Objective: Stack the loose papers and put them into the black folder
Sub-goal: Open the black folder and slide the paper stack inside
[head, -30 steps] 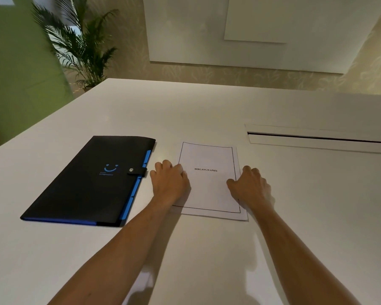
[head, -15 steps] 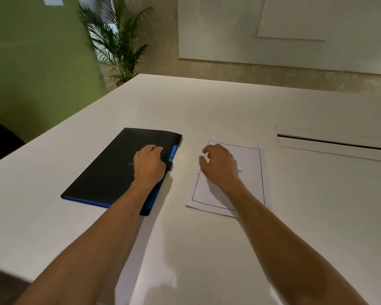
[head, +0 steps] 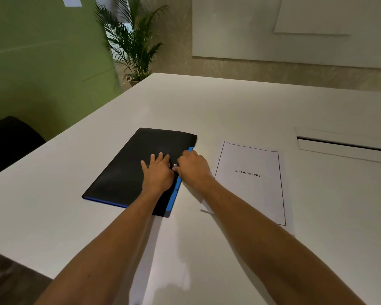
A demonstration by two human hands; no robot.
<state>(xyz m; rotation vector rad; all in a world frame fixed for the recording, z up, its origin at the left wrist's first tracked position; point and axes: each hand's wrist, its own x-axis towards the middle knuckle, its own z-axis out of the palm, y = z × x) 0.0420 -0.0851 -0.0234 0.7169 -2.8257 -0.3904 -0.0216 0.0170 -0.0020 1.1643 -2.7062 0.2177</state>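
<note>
A closed black folder [head: 128,172] with blue inner edges lies on the white table [head: 207,111]. My left hand [head: 157,172] rests flat on its cover, fingers spread. My right hand [head: 193,167] is at the folder's right edge, fingers curled around the strap with the silver snap button [head: 175,165]. To the right lies a neat stack of white papers [head: 253,186], the top sheet headed BIBLIOGRAPHY, with neither hand touching it.
A long cable slot [head: 343,146] is set into the table at the far right. A dark chair [head: 9,142] stands at the table's left side. A potted palm [head: 132,42] and a green wall are behind.
Both hands left the paper stack and moved left onto the folder. The left hand arrived first; the right hand then reached the snap strap. The view also shifted left.
</note>
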